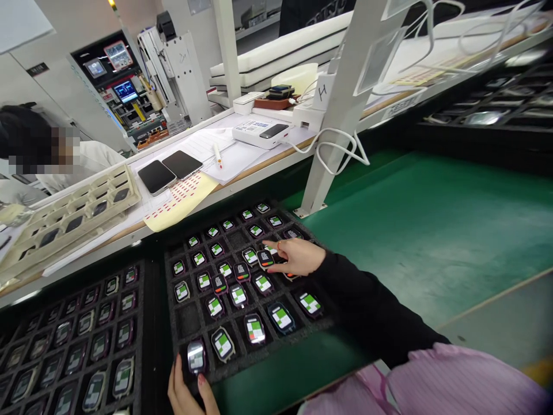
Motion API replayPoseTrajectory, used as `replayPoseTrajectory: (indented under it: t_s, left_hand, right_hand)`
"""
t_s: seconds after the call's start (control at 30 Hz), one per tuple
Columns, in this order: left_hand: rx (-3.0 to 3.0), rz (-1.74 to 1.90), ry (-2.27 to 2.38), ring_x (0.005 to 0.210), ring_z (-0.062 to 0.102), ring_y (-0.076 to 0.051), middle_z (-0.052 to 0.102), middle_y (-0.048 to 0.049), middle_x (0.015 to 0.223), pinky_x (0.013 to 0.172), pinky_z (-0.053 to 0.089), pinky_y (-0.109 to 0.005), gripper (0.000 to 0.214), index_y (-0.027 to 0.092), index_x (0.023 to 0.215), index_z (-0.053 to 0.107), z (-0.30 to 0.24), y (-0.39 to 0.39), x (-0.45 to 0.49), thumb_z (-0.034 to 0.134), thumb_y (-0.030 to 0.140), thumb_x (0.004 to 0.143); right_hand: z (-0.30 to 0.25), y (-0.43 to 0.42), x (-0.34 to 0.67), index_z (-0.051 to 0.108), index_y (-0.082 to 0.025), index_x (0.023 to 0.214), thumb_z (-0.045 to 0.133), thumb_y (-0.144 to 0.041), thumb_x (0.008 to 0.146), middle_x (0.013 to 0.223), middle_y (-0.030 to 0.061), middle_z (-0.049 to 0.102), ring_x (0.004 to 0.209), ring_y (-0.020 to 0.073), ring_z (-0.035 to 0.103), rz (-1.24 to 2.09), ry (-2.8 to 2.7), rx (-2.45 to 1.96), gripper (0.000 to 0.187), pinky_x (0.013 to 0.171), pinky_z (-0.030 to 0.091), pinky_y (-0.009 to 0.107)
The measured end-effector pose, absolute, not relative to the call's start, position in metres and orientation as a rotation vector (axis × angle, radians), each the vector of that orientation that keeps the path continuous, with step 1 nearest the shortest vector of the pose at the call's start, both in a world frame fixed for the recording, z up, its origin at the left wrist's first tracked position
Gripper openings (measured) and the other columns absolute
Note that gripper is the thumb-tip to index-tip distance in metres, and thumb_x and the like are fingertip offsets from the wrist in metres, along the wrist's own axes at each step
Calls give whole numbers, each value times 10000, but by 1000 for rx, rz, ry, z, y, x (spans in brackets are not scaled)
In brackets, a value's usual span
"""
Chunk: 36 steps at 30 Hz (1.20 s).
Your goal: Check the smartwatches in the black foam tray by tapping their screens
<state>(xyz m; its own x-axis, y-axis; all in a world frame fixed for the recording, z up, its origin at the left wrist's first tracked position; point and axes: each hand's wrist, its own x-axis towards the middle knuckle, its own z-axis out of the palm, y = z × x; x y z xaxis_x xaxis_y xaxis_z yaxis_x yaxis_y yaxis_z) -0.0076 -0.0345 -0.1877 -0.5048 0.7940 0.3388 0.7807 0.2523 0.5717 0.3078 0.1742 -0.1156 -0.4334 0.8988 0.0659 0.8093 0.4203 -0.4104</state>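
Note:
A black foam tray with square pockets holds rows of smartwatch bodies without straps, most showing green-and-white screens. My right hand reaches over its right half, thumb and index finger closed around the sides of a smartwatch with a dark screen of small white text. Two more dark text screens, one smartwatch and another smartwatch, sit left of it on the dividers. At the near left corner my left hand grips the tray, fingers along the side and thumb at the front edge, beside a smartwatch with a pale, glaring screen.
A second watch tray stands to the left. The shelf behind carries two phones, a dotted yellow sheet, a marker, a white box and a pale plastic tray. A white post rises from the green mat. Another person sits beyond.

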Motion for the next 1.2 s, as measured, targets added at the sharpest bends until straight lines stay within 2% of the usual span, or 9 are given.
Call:
replayPoseTrajectory:
  t_s: [0.07,0.13,0.2,0.3,0.4,0.5,0.63,0.93,1.2]
  left_hand:
    - [1583,1141,2467,1269,442,-382,482,-244,1319,1045,384,-522,602,42,1362,427,-190,-34,-9,383,453,925]
    - [1597,1167,2477,1271,447,-364,487,-231,1320,1059,380,-501,580,61,1366,431,-194,-34,-10,398,433,922]
    - [1625,1201,2476,1267,457,-347,496,-222,1315,1072,377,-479,565,72,1366,439,-198,-34,-12,413,414,917]
    - [1676,1250,2467,1246,477,-340,517,-219,1293,1075,377,-470,559,68,1353,458,-202,-32,-14,429,407,909]
    - [1696,1279,2473,1230,490,-335,526,-208,1284,1070,386,-466,555,78,1345,470,-205,-31,-14,442,408,901]
    - [1707,1270,2477,1221,498,-332,527,-205,1280,1060,397,-461,548,82,1346,470,-206,-31,-16,447,397,898]
    - [1717,1233,2488,1194,510,-350,536,-201,1269,1030,413,-491,546,100,1350,471,-207,-32,-19,443,405,899]
    - [1622,1213,2529,1212,507,-351,517,-169,1296,1029,429,-484,526,159,1358,468,-199,-33,-10,450,407,895]
    - [1682,1246,2497,1187,522,-356,526,-179,1281,1013,432,-499,524,148,1359,469,-198,-32,-10,454,398,898]
  right_hand:
    - [-116,172,324,644,-190,722,555,-483,872,1074,97,695,648,204,652,421,-2276,-1473,342,560,477,290]
    - [-120,169,340,641,-197,740,440,-447,923,1184,93,654,794,233,678,324,-2096,-1475,370,681,534,318]
    - [-129,165,354,666,-201,969,381,-379,937,1138,88,674,935,253,667,199,-1960,-1479,338,785,548,344]
    - [-146,159,364,527,-193,1310,359,-298,935,1080,72,697,1065,256,626,113,-1927,-1450,424,903,525,406]
    - [-158,156,365,421,-173,1414,352,-263,930,1120,76,686,1144,261,588,104,-1951,-1436,497,1034,423,510]
    - [-162,157,363,460,-153,1389,325,-242,919,1157,96,668,1238,276,516,146,-1981,-1492,497,1106,276,601]
    - [-160,157,364,597,-167,1253,276,-261,925,1223,109,630,1255,298,498,192,-1972,-1583,468,1115,201,645]
    - [-138,149,358,617,-400,1250,96,-263,980,1269,-37,597,1244,262,514,137,-2030,-1755,603,1142,287,537]
    - [-139,149,358,650,-406,1178,65,-334,980,1229,-46,623,1235,254,522,210,-1922,-1700,622,1158,260,543]
